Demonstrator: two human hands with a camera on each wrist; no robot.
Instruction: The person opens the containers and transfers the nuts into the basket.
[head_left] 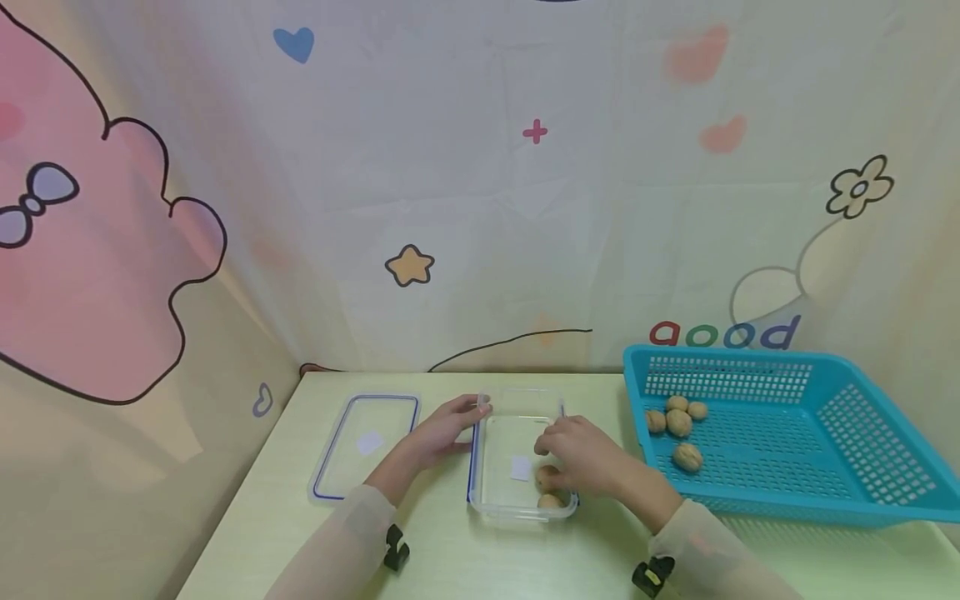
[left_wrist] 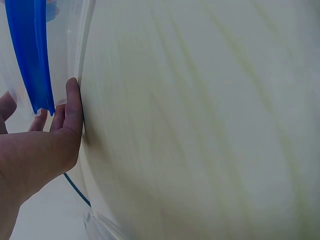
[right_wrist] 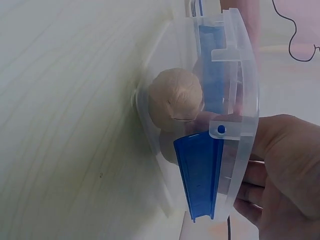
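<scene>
A clear plastic container (head_left: pixel 495 493) with blue side latches stands uncovered on the table. My left hand (head_left: pixel 447 429) holds its far left corner, thumb near the rim; the left wrist view shows fingers (left_wrist: pixel 73 102) against the wall beside the blue latch. My right hand (head_left: pixel 581 454) reaches over the right wall, fingers loosely bent and apart, thumb at a walnut (head_left: pixel 547 477) inside. Nearer the front lies another walnut (head_left: pixel 549 501), large in the right wrist view as the front walnut (right_wrist: pixel 175 97). The right wrist view's blue latch (right_wrist: pixel 197 175) hides part of the fingers.
To the left lies a clear lid (head_left: pixel 341 458) with a blue seal and a white label. On the right stands a turquoise plastic basket (head_left: pixel 772 508) holding several walnuts (head_left: pixel 678 422) at its left side. A printed curtain (head_left: pixel 480 208) hangs behind the table.
</scene>
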